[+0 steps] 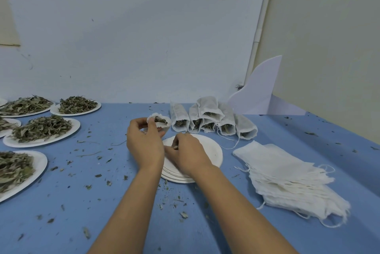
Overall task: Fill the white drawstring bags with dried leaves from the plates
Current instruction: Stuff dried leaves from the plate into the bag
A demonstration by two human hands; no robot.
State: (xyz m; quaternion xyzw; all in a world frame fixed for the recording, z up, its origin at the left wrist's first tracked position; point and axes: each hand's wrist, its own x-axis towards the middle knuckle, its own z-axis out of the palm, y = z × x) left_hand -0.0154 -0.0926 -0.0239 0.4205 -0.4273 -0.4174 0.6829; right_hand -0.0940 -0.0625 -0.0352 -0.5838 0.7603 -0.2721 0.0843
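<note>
The left hand [144,142] is gripping a white drawstring bag [167,128] by its rim, thumb and fingers curled round the cloth and holding the mouth open toward the camera; dried leaves [161,120] are showing dark inside it. Just beside it, the right hand [187,153] is hovering low over a stack of empty plates [213,151], fingertips bunched together and apparently pinching a small leaf scrap [175,147], though it is too small to be sure.

The step in hand looks like topping up this bag. To do it well, the left hand should be keeping the mouth wide and tilted upward while the right is carrying its pinch the short way up and across, releasing only once the fingertips are past the rim, so that nothing is spilling onto the tabletop [102,192], which is already carrying many crumbs.

The bag is sitting above and left of the right hand, near the tabletop's middle. Filled bags [213,118] are lying toward the far edge, a pile of unfilled bags [287,177] toward the right edge, and the leaf plates [68,133] along the left edge, well apart from both hands.
</note>
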